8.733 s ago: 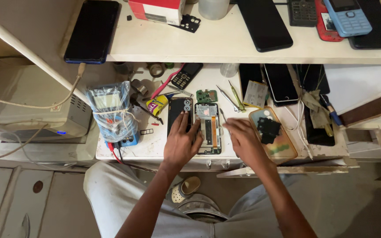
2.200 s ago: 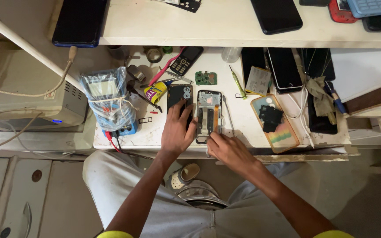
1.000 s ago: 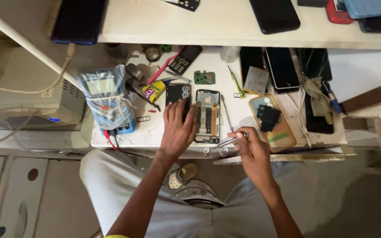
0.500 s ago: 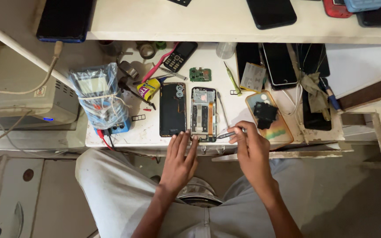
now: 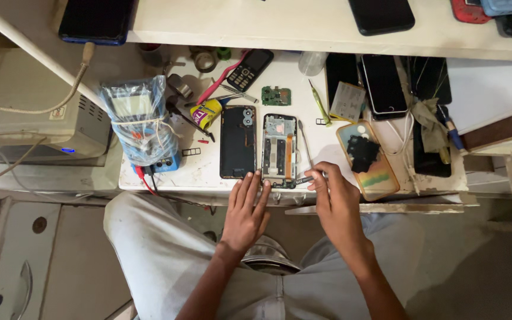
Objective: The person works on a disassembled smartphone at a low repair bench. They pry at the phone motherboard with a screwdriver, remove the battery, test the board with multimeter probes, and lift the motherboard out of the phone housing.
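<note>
Our right hand (image 5: 338, 198) pinches a slim metal screwdriver (image 5: 304, 179), tip pointing nine o'clock at the opened rectangular phone (image 5: 280, 149), whose long axis runs twelve-to-six; our left hand (image 5: 246, 210) lies spread.

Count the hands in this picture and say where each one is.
2. The left hand lies at the table edge, fingertips by the black back cover. The right hand holds a small tool at the opened phone. None seem hidden.

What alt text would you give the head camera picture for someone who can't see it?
A seated person's right hand holds a small screwdriver to the bottom edge of an opened phone on a cluttered white workbench. Their left hand steadies it, beside the removed back cover.
</note>
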`<state>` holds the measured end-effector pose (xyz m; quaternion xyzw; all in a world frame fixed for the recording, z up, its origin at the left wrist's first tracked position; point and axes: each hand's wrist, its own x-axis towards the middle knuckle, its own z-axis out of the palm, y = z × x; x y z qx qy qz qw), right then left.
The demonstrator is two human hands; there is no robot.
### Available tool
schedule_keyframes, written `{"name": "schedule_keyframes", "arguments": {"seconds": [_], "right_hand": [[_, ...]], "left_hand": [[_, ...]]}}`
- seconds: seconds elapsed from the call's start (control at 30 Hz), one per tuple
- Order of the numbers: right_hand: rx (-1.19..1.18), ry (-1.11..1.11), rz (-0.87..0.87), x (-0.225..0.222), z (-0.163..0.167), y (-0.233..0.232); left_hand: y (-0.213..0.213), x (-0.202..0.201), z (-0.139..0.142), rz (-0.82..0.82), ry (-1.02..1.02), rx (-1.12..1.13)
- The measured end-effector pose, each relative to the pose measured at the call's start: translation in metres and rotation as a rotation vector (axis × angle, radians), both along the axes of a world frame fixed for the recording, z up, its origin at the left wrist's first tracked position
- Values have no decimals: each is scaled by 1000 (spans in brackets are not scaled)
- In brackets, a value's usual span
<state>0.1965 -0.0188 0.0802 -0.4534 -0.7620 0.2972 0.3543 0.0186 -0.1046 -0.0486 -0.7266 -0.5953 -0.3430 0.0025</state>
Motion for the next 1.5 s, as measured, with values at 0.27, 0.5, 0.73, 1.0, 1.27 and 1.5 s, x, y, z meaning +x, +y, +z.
{"name": "schedule_keyframes", "arguments": {"seconds": [0.27, 0.5, 0.73, 1.0, 1.27, 1.5], "right_hand": [[1, 14, 10, -3, 4, 1], [-12, 39, 19, -2, 8, -1], [-17, 25, 16, -1, 8, -1], [46, 3, 14, 3, 5, 5], [101, 183, -290, 28, -24, 27], [368, -50, -258, 26, -67, 39]], "left_hand": [[2, 6, 5, 41, -45, 26], [3, 5, -2, 14, -77, 32], [2, 10, -23, 77, 26, -115], [0, 11, -27, 59, 69, -147], [0, 10, -20, 30, 40, -195], [1, 10, -19, 53, 73, -172]]}}
